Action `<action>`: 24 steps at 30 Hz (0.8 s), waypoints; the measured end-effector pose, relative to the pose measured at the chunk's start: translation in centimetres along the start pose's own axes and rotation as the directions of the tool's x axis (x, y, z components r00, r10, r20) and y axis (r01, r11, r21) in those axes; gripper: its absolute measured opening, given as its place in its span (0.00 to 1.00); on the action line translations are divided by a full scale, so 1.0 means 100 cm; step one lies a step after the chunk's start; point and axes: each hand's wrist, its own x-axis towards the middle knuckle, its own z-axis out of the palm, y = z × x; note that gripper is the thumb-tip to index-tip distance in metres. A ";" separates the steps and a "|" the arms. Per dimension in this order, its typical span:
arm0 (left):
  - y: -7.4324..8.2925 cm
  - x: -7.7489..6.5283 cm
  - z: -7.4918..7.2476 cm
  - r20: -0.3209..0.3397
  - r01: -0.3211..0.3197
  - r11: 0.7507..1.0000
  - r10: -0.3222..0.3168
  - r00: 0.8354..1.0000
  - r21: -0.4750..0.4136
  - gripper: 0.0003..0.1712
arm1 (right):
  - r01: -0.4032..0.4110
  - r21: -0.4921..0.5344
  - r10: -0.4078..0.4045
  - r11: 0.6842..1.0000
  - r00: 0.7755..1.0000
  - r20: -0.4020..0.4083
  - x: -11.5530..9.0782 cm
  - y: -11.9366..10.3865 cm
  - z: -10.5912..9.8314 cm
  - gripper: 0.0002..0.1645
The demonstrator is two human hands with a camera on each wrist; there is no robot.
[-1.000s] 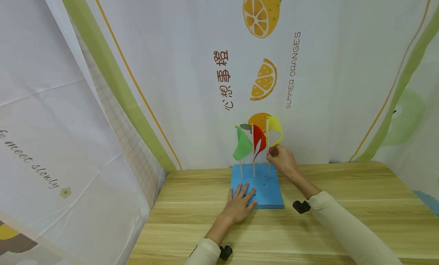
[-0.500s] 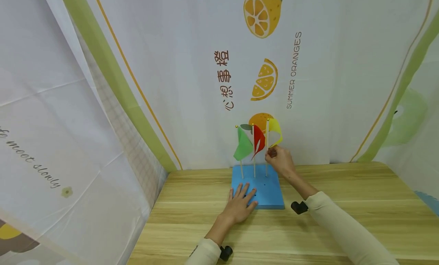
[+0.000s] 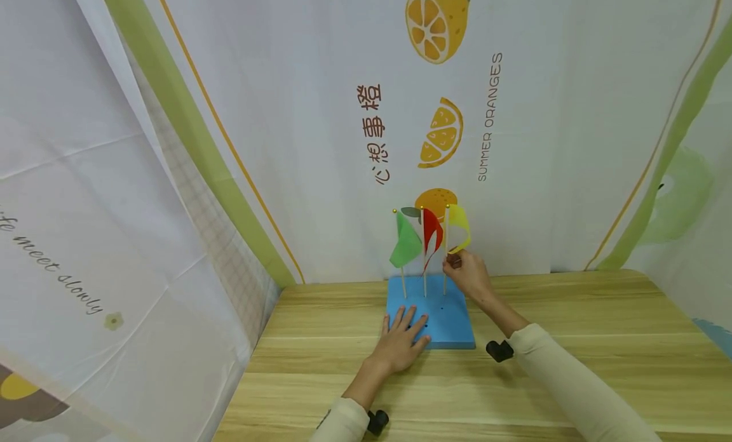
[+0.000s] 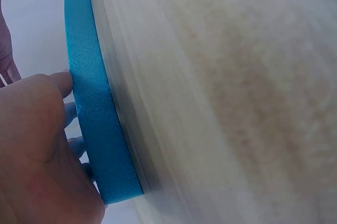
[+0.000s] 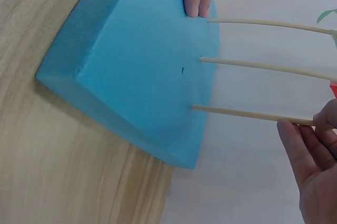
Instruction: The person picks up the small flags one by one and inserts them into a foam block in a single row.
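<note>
My left hand (image 3: pixel 398 343) lies spread on the front left of a blue foam block (image 3: pixel 450 334), fingers straight. My right hand (image 3: pixel 469 274) pinches the wooden stick of a yellow flag (image 3: pixel 459 218) just under its cloth. That stick's lower end meets the block near its back right; in the right wrist view the stick (image 5: pixel 242 113) stands in the foam. To its left stand a red flag (image 3: pixel 431 226) and a green flag (image 3: pixel 406 242), each on a thin stick with a gold bead on top. The left wrist view shows the block's side (image 4: pixel 100 98) beside my thumb.
The block rests on a wood-grain table (image 3: pixel 320 321), near its back edge. Behind hangs a white curtain (image 3: pixel 320 175) with orange prints. Small dark holes (image 5: pixel 182 70) show in the foam. Black wrist devices (image 3: pixel 499 351) sit at both cuffs.
The yellow flag has come down a little, its top now about level with the red one's. Its stick's foot has shifted slightly left. My left hand stays in place.
</note>
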 end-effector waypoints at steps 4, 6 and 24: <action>-0.001 0.001 0.000 0.000 0.001 1.000 -0.001 1.000 0.008 0.34 | 0.003 -0.005 -0.003 1.000 1.000 -0.006 0.000 0.001 0.001 0.13; -0.001 0.000 0.000 0.000 0.000 1.000 0.000 1.000 0.007 0.34 | 0.003 -0.011 -0.003 1.000 1.000 -0.009 0.000 0.002 0.002 0.13; -0.003 0.001 -0.002 0.008 0.003 1.000 -0.003 1.000 0.017 0.35 | -0.026 -0.015 0.027 1.000 0.999 0.035 -0.005 0.011 -0.004 0.11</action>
